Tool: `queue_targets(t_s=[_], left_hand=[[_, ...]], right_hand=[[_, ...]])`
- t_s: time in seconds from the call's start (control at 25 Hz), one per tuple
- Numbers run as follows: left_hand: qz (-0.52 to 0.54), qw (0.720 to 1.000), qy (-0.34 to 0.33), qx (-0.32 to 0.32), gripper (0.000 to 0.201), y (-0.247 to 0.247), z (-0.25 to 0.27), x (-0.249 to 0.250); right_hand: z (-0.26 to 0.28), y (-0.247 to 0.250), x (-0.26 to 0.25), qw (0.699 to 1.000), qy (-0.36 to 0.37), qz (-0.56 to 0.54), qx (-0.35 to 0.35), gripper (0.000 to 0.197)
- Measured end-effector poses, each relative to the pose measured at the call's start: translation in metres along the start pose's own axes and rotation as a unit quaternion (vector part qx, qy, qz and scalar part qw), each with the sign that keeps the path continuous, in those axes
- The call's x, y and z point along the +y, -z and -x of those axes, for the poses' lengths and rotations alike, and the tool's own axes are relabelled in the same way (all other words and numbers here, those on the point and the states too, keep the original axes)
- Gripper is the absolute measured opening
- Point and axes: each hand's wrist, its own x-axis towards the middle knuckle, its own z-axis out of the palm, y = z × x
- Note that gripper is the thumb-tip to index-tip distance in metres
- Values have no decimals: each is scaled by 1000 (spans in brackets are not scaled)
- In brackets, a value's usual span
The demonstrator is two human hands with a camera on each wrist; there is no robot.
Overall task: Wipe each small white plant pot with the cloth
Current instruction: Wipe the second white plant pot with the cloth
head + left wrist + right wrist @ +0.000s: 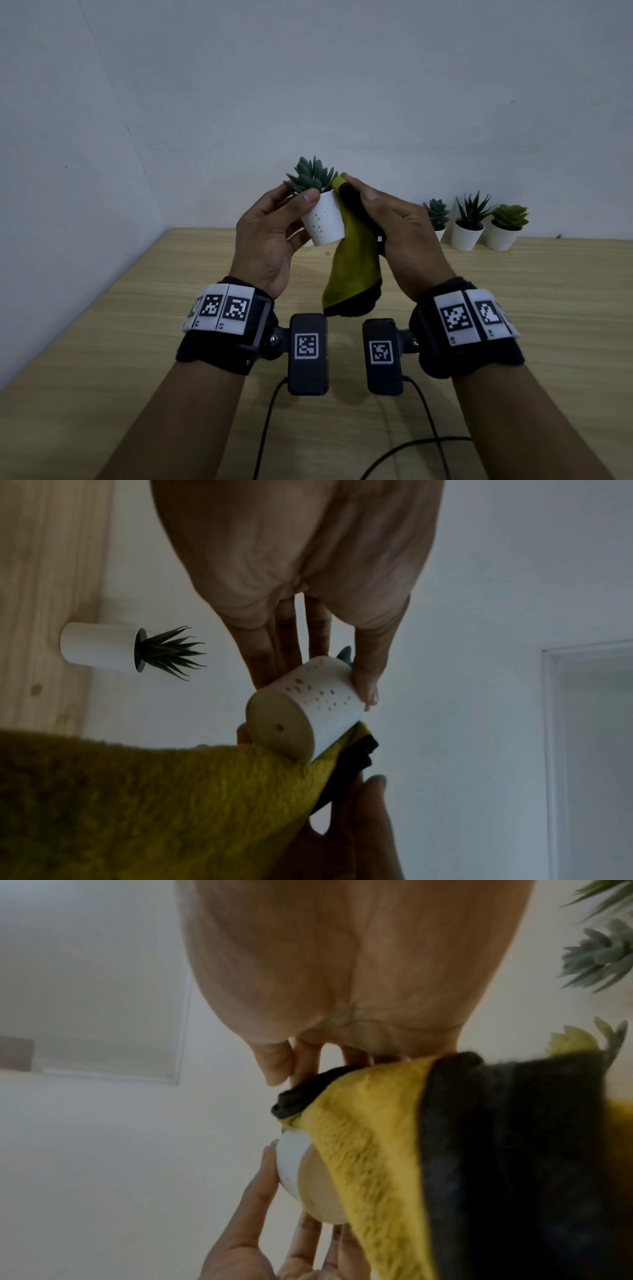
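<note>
My left hand [274, 219] grips a small white pot [325, 219] with a grey-green succulent [310, 176], held tilted in the air above the table. The thumb lies on the pot's rim and the fingers wrap behind it. My right hand [383, 219] pinches a yellow and black cloth [352, 263] and presses it against the pot's right side. The cloth hangs down below both hands. In the left wrist view the pot [318, 696] shows its dotted wall and flat base, with the cloth [171, 804] against it. In the right wrist view the cloth [428, 1150] covers most of the pot [294, 1158].
Three more small white pots with plants stand against the wall at the back right of the wooden table [137, 342]: a grey-green one [438, 219], a spiky dark one [467, 229] and a light green one [503, 229]. Black cables [428, 442] trail over the near edge.
</note>
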Motion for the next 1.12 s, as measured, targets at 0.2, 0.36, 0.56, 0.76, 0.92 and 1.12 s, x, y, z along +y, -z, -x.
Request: queue_targets(t_s=[0.2,0.36,0.56,0.76,0.92,1.12], left_hand=[[-4,1000,-2,21,44,0,1,-4],[-1,1000,3,28,57,4,-1,-3],[-19,1000,-8,11,46,4,-2,-3],[-47,999,-14,8,41,3,-1,-3],[-24,999,-26,27,52,2,-2,-2],[-51,998,-14,40,37,-2,2,-10]], right_hand=[[-1,3,3,997,41,55,33,29],[0,2,3,984,93,149,25,23],[-4,5,5,970,131,192,70,23],[-3,3,7,972,121,183,88,24],[-4,7,4,973,115,191,50,21],[-4,6,6,979,97,158,82,22]])
